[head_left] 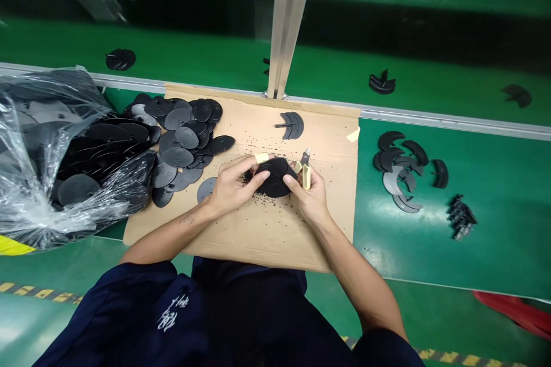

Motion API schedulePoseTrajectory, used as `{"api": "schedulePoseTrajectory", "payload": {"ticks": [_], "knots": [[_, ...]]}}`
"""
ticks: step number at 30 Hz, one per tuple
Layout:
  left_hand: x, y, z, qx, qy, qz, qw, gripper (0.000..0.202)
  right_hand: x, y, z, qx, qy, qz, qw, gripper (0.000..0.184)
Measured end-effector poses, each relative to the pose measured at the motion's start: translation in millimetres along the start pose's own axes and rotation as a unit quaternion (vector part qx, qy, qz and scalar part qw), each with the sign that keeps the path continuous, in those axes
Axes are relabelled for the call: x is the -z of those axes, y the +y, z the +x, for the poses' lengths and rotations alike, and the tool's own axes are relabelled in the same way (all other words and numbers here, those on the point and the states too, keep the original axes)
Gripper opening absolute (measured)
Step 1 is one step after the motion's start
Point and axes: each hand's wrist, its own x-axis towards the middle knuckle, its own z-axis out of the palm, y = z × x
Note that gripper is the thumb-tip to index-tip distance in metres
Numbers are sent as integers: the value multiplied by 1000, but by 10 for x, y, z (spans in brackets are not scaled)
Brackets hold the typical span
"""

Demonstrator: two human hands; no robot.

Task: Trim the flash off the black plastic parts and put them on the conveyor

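Observation:
Over the cardboard sheet (267, 241), a dark round plastic disc (275, 178) is held between my two hands. My left hand (235, 183) pinches its left edge, thumb on top, with yellow tape round one finger. My right hand (310, 195) grips the disc's right side with the thumb. Tucked in the same right hand are side cutters (306, 159) with pale yellow handles, their jaws pointing away from me. Small black crumbs (275, 215) lie scattered on the cardboard beneath. Behind the disc rests a stack of crescent-shaped black pieces (294, 125).
A heap of black discs (178, 157) covers the cardboard's left side, beside a clear plastic bag (43, 212) full of discs. On the green table (413, 258) to the right lie curved black pieces (391, 180) and small black parts (461, 217). A metal post (290, 23) rises behind.

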Motion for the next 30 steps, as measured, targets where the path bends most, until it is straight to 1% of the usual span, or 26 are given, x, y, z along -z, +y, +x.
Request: {"api": "schedulePoseTrajectory", "payload": {"ticks": [4, 6, 11, 14, 16, 20, 24, 26, 28, 30], "knots": [[-33, -1, -7, 5, -15, 36, 999, 22, 8, -4, 4, 8, -2, -7, 1000, 49], [-56, -11, -12, 1, -13, 48, 999, 23, 10, -3, 3, 11, 0, -13, 1000, 48], [-93, -30, -24, -25, 5, 58, 998, 25, 4, -27, -9, 14, 1, -16, 1000, 45], [-92, -40, -20, -45, 2, 61, 997, 26, 4, -41, -13, 15, 0, -17, 1000, 45], [-87, -49, -17, -47, -4, 58, 997, 27, 6, -40, -13, 12, 0, -22, 1000, 45], [-90, -68, -30, 0, -28, 36, 999, 29, 8, -20, -12, 19, 9, -24, 999, 46], [-121, -92, -71, 84, -82, -66, 991, 34, 4, -20, -11, 30, 10, -31, 999, 48], [-135, -104, -88, 114, -95, -107, 983, 37, 2, -28, -9, 36, 6, -40, 999, 49], [-139, -111, -96, 119, -96, -117, 981, 38, 3, -36, -9, 46, 0, -43, 998, 48], [-133, -109, -94, 110, -93, -109, 984, 38, 4, -44, -13, 56, -7, -41, 998, 47]]}}
